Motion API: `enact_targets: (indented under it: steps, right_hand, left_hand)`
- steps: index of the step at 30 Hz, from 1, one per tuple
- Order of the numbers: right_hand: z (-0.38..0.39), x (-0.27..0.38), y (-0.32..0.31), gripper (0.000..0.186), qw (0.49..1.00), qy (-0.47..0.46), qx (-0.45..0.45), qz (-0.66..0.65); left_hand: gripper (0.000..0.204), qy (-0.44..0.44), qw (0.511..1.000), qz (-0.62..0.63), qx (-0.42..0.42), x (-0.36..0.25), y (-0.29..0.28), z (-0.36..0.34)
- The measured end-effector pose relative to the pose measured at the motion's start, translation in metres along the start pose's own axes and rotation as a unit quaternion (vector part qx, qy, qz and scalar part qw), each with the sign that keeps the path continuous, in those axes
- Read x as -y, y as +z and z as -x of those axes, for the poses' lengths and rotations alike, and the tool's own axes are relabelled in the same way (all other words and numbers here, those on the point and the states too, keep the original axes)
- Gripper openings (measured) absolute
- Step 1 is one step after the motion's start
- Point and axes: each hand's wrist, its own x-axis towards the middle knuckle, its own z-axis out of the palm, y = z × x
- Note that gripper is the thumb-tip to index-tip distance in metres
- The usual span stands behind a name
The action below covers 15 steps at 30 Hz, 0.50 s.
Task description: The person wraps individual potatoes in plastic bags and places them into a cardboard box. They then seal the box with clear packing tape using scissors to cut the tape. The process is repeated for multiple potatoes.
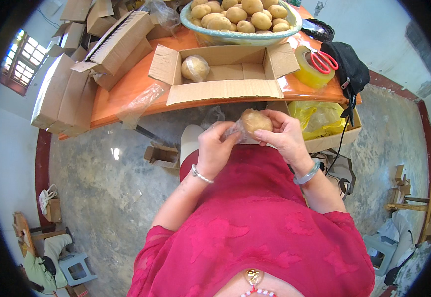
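In front of my lap, my right hand [282, 133] is closed around a potato [256, 123]. Clear plastic film or a thin bag covers part of it and trails to the left. My left hand [215, 146] pinches that loose plastic [233, 129] between thumb and fingers. Just beyond my hands, an open cardboard box [225, 92] stands on the orange table [119, 106]. A second potato [195, 68], wrapped in clear plastic, lies in the box's left end.
Behind the box sits a pale green basin [210, 37] heaped with potatoes. To the right are yellow tape [312, 72], red-handled scissors [323, 61] and a black bag [346, 64]. Cardboard boxes [62, 94] crowd the left. Below the table, a carton holds a yellow plastic bag [319, 119].
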Motion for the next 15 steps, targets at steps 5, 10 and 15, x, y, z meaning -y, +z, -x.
enact_targets:
  steps: [5, 10, 15]
  right_hand:
    - [0.005, -0.009, 0.01, 0.045, 0.996, 0.018, -0.008, -0.092]
    - [0.005, -0.017, 0.014, 0.048, 0.991, -0.033, -0.027, -0.124]
    - [0.008, -0.021, 0.016, 0.05, 0.993, -0.038, -0.012, -0.114]
  left_hand:
    - [0.013, 0.332, 0.912, -0.22, -0.099, 0.007, 0.002, -0.007]
    - [0.012, 0.096, 0.987, 0.122, -0.037, -0.002, 0.013, 0.008]
    - [0.028, -0.14, 0.899, 0.409, 0.063, 0.025, 0.003, 0.004]
